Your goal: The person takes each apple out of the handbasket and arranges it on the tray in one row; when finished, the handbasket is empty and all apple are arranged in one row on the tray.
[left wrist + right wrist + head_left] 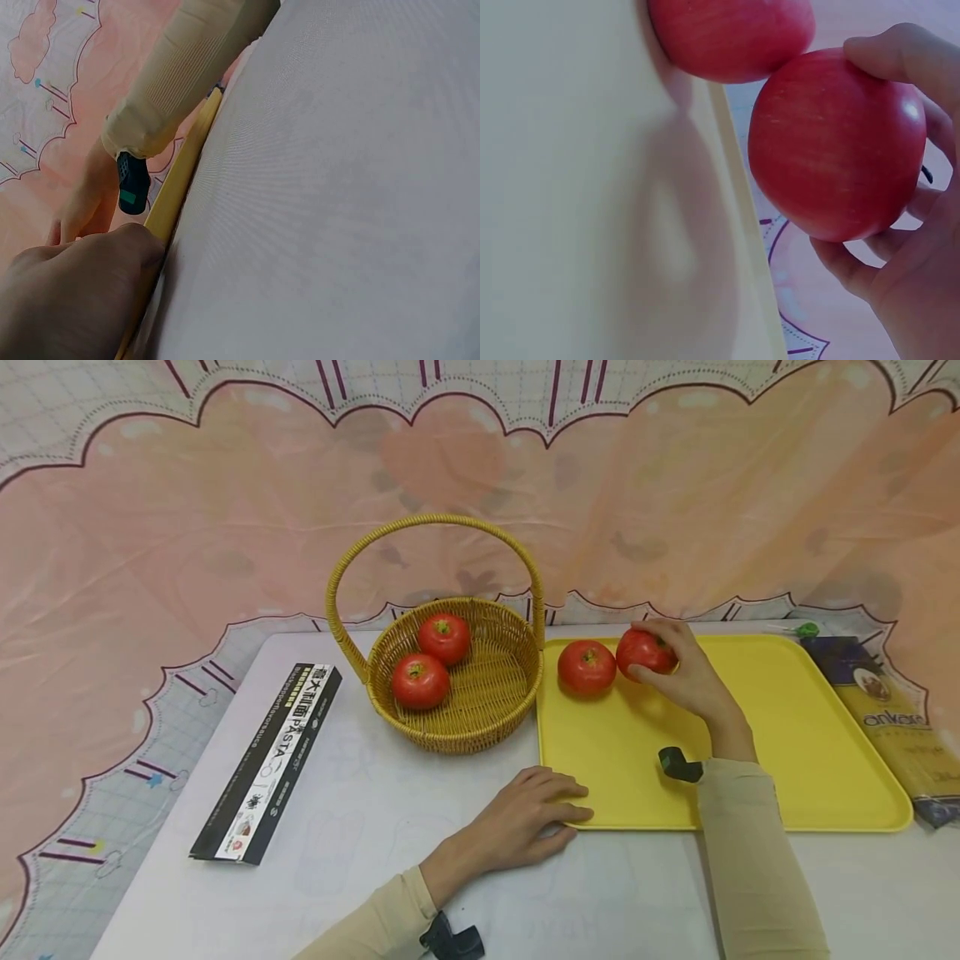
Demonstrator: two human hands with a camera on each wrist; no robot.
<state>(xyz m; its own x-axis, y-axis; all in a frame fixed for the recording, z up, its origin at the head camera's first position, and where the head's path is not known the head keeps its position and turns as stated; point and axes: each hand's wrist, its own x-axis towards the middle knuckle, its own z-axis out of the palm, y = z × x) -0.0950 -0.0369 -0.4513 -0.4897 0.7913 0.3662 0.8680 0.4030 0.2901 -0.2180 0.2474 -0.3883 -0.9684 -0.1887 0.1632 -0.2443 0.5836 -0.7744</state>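
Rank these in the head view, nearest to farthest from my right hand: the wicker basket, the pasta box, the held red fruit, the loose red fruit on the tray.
1. Held red fruit: in the right hand.
2. Loose red fruit: at the left end of the tray.
3. Wicker basket: left of the tray.
4. Pasta box: farthest left.

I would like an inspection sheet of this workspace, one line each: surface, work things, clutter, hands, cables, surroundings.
Surface: white tabletop, bearing a yellow tray.
Work things: two red fruits inside the wicker basket; another fruit on the tray.
Clutter: pasta box left of the basket; ankara packet beside the tray's right edge.
Hands: right hand grips a fourth fruit; left hand touches the tray's near-left corner.
Cables: nothing seen.
Surroundings: pink patterned cloth behind.
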